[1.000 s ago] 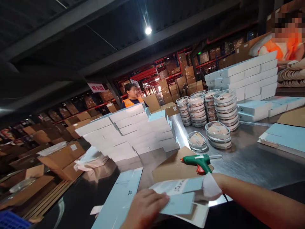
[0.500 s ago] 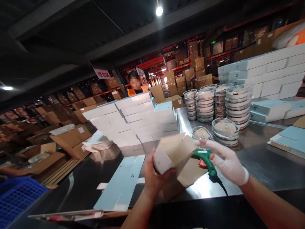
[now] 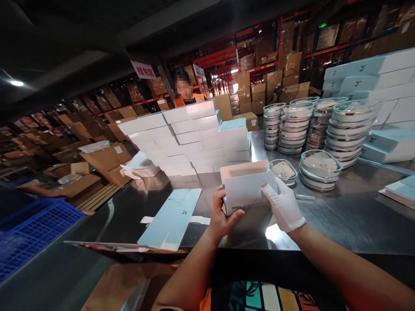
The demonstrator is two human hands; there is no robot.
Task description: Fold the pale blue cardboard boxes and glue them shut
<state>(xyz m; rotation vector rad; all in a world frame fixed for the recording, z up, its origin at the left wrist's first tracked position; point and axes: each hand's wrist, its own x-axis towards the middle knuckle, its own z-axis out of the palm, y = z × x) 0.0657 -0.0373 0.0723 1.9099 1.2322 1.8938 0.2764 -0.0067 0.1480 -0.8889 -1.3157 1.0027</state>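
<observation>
I hold a small open box (image 3: 246, 188), white outside and brown inside, above the steel table (image 3: 350, 216). My bare left hand (image 3: 222, 216) grips its lower left corner. My right hand (image 3: 282, 205), in a white glove, grips its right side. A flat light-blue box blank (image 3: 171, 216) lies on the table to the left of my left hand. Just behind the box sit a single clear lidded dish (image 3: 282, 170) and a short stack of dishes (image 3: 319, 168). The glue gun is hidden behind the box and my hands.
Tall stacks of clear dishes (image 3: 293, 127) stand at the back right. White and blue boxes are piled in the middle (image 3: 191, 138) and at the far right (image 3: 376, 86). A blue crate (image 3: 32, 224) sits low left. A person in an orange vest (image 3: 185, 93) stands behind the pile.
One second ago my hands pressed a flat blank on the table. Since then I lifted the box, my right hand passed the green glue gun, and both hands now hold the box upright.
</observation>
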